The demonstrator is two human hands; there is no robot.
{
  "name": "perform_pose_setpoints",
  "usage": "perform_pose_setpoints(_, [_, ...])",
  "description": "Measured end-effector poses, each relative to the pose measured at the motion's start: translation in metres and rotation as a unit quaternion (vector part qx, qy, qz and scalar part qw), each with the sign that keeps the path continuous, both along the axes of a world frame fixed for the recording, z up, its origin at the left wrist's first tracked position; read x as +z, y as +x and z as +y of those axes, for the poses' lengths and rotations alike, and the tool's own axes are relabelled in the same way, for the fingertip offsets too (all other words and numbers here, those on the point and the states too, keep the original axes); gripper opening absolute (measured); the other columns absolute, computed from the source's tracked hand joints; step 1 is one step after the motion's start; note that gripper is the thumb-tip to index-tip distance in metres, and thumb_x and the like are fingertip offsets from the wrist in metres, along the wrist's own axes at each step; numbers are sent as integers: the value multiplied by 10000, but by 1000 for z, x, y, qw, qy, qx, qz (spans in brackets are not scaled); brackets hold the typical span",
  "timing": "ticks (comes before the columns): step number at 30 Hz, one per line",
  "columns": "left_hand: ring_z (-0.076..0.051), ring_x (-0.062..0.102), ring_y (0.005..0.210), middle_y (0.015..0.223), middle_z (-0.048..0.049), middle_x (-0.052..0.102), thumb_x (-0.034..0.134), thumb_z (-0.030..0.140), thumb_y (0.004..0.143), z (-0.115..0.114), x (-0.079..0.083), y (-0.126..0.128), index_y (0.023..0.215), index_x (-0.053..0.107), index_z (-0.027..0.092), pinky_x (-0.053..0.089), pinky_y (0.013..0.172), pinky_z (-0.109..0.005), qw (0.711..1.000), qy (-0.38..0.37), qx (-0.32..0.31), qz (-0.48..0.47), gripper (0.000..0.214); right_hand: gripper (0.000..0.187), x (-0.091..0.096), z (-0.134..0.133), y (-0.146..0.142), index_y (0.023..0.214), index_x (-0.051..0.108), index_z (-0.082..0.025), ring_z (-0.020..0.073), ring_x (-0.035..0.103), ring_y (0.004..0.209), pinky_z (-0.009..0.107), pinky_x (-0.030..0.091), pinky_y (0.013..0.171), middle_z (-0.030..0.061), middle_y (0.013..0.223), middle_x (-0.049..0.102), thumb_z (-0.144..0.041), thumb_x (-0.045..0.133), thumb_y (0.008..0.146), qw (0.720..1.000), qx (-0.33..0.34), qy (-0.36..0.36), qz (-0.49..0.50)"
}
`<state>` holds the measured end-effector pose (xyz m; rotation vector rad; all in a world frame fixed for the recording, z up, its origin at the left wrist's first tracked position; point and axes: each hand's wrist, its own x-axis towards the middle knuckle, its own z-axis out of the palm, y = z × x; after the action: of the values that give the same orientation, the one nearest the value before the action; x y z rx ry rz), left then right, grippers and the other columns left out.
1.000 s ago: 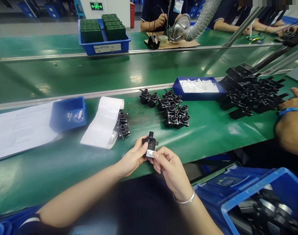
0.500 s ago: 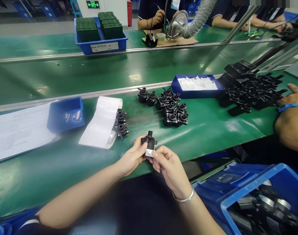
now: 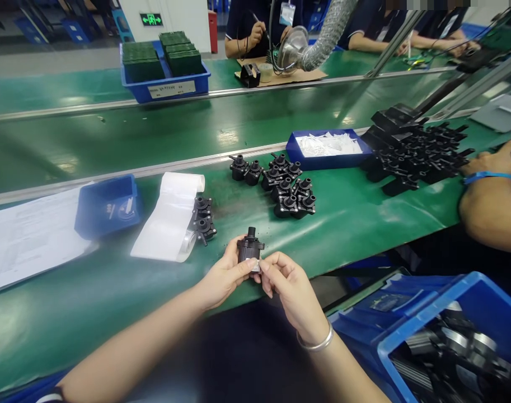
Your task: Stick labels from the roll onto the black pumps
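Held upright just above the bench's near edge is a small black water pump, its round outlet pointing up. My left hand is closed around the pump, with the thumb lying across a white label low on the body. At the label's right end, the thumb and fingers of my right hand are pinched together. Left of the pump, a few similar pumps stand beside a roll of white label backing. A larger group of pumps stands farther back.
A blue bin of white slips lies at the back. Many black parts are piled at right near a co-worker's arm. A blue crate holds metal-and-black parts below right. Papers and a blue tray lie left.
The pump has turned in my left hand, and my left thumb now presses on the label. The view has shifted slightly; the co-worker's hand at right has moved.
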<state>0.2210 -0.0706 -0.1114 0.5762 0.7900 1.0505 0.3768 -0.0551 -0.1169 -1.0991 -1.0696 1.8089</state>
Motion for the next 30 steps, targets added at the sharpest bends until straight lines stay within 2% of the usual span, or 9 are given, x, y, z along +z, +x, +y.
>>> perform_pose_setpoints(4, [-123,576,736,941,-12,562,648,233,845,1,-3,2,1268,325,243,488,692,-313,999,24,29,25,533,241,-2,2,6,812,513,-200,88,408,481,221,332,459,-61,558,501,-398,620,895,999,-46,11,-22])
perform_pose_setpoints(9, [-70,490,521,783,45,515,708,211,777,3,-9,4,1066,402,209,415,469,-222,991,12,89,96,421,255,-3,1,4,808,505,-196,81,396,488,208,334,458,-61,570,477,-408,619,892,999,-37,12,-19])
perform_pose_setpoints(13, [-109,557,613,853,-3,551,599,394,885,4,-5,3,1049,424,197,475,527,-260,998,13,61,23,310,246,-4,-1,-5,946,511,-213,86,468,515,205,353,470,-50,653,531,-429,613,889,999,-28,19,8])
perform_pose_setpoints(17, [-154,591,618,778,-26,586,458,470,946,2,-4,3,1184,424,175,502,582,-314,999,29,26,-19,381,368,-6,2,-11,1165,445,-238,112,556,505,218,384,457,-51,674,555,-455,580,900,999,-6,40,19])
perform_pose_setpoints(19, [-159,594,644,826,-40,605,434,481,952,2,-6,3,1252,408,194,510,611,-325,999,38,32,-3,417,430,-7,5,-10,1247,409,-265,110,583,535,240,445,494,-30,803,579,-431,595,896,998,-19,64,12])
perform_pose_setpoints(21, [-177,613,774,1012,-74,614,437,483,949,4,-9,1,1313,413,235,523,703,-346,995,65,50,55,442,550,-8,10,-10,1324,375,-301,140,646,734,277,524,617,32,1060,587,-376,660,860,995,-12,97,5])
perform_pose_setpoints(25, [-233,479,1210,1336,-86,490,394,447,968,9,-11,-6,1398,450,279,381,1061,-409,954,160,71,241,465,632,-10,23,-13,1345,405,-291,226,559,1158,350,534,866,90,1316,532,-324,728,803,994,38,106,16])
perform_pose_setpoints(28, [-237,447,1253,1340,-112,477,326,380,987,3,0,-11,1451,387,265,310,1123,-445,906,211,59,362,481,552,-14,36,-19,1267,465,-262,229,586,1121,394,509,933,80,1255,585,-326,735,790,992,21,127,4])
perform_pose_setpoints(30, [-253,475,1226,1342,-134,465,341,313,975,-6,15,-16,1486,314,267,352,1091,-466,849,249,54,462,514,481,-18,46,-22,1209,487,-245,229,596,1098,418,473,985,76,1216,595,-329,723,798,983,-5,178,-47])
